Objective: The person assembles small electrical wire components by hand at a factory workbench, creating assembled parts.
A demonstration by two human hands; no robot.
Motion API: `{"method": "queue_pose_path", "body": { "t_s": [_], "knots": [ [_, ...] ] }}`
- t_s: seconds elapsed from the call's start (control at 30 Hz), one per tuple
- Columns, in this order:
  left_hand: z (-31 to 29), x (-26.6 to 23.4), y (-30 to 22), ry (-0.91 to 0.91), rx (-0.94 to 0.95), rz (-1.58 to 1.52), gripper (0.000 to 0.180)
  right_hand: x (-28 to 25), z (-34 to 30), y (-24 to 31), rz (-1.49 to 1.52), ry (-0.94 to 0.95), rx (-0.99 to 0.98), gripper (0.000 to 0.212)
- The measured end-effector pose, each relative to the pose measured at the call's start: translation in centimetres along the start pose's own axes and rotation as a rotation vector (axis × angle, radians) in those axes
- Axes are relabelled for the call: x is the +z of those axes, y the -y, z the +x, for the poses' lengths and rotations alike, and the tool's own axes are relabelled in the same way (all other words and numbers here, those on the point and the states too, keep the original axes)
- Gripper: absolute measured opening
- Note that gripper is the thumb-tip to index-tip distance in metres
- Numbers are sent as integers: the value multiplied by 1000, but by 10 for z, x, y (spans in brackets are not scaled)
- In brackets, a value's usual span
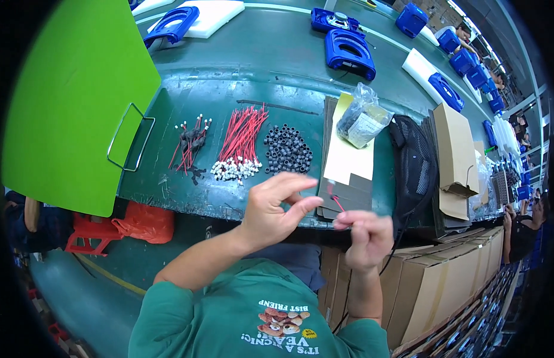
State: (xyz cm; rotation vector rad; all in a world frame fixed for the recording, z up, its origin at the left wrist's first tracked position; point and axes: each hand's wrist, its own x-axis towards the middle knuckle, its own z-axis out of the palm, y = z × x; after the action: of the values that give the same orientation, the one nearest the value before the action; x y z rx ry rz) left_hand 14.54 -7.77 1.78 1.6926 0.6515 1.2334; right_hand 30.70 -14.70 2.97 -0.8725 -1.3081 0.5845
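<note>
Right hand point(363, 234) pinches a red wire point(335, 201) up for threading; left hand point(271, 209), fingers apart, holds nothing visible. Wire bundle point(241, 143), black sleeves point(287, 149) lie just beyond for reach.

A dark green workbench point(271, 59) carries the lot — a bundle of red wires with white plugs point(240, 146); a smaller bundle of red and black wires point(190, 146); a heap of small black rings point(287, 150); cardboard sheets point(347, 179); a clear bag point(363, 116); blue plastic housings point(350, 53) on white foam pads point(211, 15) farther back.
</note>
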Motion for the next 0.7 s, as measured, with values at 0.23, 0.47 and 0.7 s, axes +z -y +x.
{"method": "queue_pose_path", "body": {
  "t_s": [0.23, 0.47, 0.7],
  "knots": [
    [-15, 27, 3, 87, -743, -870, 25, -1, -22, -8, -368, 404, -356, 17],
    [-15, 20, 5, 270, -670, -624, 14, -13, -21, -5, -129, -20, 265, 27],
    [-15, 21, 0, 446, -735, -682, 14, -7, 0, -12, 10, 148, 332, 4]
  ]
}}
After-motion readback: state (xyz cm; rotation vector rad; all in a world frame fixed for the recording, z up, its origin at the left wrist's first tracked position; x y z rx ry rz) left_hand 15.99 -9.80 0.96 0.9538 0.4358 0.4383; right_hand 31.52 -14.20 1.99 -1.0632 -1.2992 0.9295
